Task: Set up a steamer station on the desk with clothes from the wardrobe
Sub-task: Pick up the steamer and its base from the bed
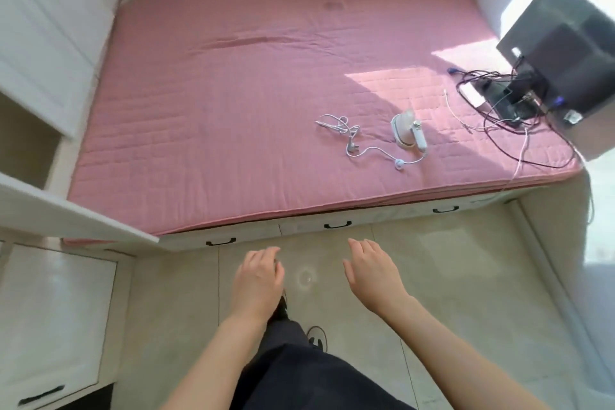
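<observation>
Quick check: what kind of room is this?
Most likely a bedroom: a pink mattress on a drawer base, a white wardrobe beside it, a handheld steamer lying on the mattress.

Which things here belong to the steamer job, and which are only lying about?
For the job:
- small white handheld steamer
- its white cord with plug
- white panelled wardrobe

Only lying about:
- dark flat monitor
- tangle of black cables
- pink quilted mattress under them all

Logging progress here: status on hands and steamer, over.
Left hand and right hand open, empty, over the floor. Handheld steamer sits on pink mattress, cord loose beside it. Nothing lies between hands and steamer.
</observation>
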The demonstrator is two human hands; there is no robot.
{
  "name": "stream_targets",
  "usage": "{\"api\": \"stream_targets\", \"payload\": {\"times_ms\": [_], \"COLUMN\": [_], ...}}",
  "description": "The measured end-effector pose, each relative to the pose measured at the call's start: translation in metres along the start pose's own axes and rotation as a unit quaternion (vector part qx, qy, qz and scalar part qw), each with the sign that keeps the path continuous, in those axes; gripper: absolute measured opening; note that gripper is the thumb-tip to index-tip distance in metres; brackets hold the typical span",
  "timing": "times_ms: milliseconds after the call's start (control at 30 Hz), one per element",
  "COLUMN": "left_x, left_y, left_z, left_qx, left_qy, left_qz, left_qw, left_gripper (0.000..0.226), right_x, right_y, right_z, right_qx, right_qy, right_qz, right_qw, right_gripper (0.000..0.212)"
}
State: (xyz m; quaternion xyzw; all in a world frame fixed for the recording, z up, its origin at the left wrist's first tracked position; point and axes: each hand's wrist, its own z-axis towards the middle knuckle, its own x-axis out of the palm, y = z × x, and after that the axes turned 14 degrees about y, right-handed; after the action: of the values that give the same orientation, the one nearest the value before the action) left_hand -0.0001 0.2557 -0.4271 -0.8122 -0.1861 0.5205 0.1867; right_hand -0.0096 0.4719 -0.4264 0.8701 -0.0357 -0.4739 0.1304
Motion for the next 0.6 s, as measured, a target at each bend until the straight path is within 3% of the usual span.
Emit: {"api": "stream_targets", "payload": {"times_ms": [267,600], "left_x": [-0.02,-0.059], "left_y": [-0.033,-0.08], "left_z": [0.116,0.293], "left_qx": [0.005,0.019], "left_qy": [0.038,0.115], "left_qz": [-0.029,-0.025], "left_qw": [0.999,0.993], "left_gripper": [0.03,0.032], "right_x": [-0.045,-0.123], "right_y": [-0.062,-0.118], "right_z": [0.062,0.176], "right_qx": [0.067,0.122], "right_qy": [-0.012,-0.004], "right_qz": [0.017,0.054], "right_qw": [0.998,0.991], "right_gripper": [0.049,0.033]}}
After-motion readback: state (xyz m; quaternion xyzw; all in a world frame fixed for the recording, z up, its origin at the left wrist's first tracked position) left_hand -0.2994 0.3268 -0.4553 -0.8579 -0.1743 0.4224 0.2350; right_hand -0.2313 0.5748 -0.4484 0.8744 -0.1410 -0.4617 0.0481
